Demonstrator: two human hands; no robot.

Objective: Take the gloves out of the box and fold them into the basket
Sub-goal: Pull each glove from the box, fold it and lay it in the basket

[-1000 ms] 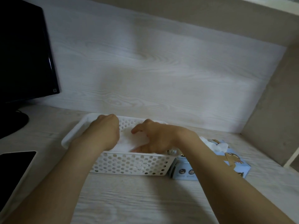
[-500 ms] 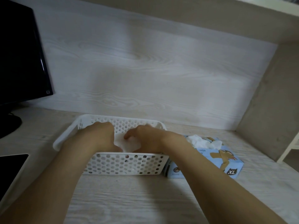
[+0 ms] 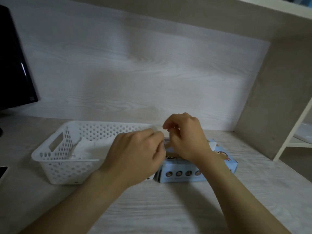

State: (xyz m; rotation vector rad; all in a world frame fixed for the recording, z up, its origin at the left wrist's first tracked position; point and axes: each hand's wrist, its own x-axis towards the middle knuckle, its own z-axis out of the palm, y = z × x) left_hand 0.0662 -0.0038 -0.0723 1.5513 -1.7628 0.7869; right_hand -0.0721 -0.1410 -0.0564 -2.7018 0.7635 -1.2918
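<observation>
A white perforated basket stands on the desk with folded white gloves lying inside it. Touching its right end is a light blue glove box, and a white glove sticks out of the box top. My left hand hovers over the basket's right end, its curled fingers reaching the box's left edge, fingertips hidden. My right hand is over the box top with its fingers curled in. No glove shows between them.
A dark monitor stands at the far left, and the corner of a dark tablet shows at the left edge. A wood-grain back wall and a right side panel close in the desk. A white shelf frame is at the right.
Both hands have left the inside of the basket and moved right to the glove box. The folded gloves stay in the basket, no longer covered.
</observation>
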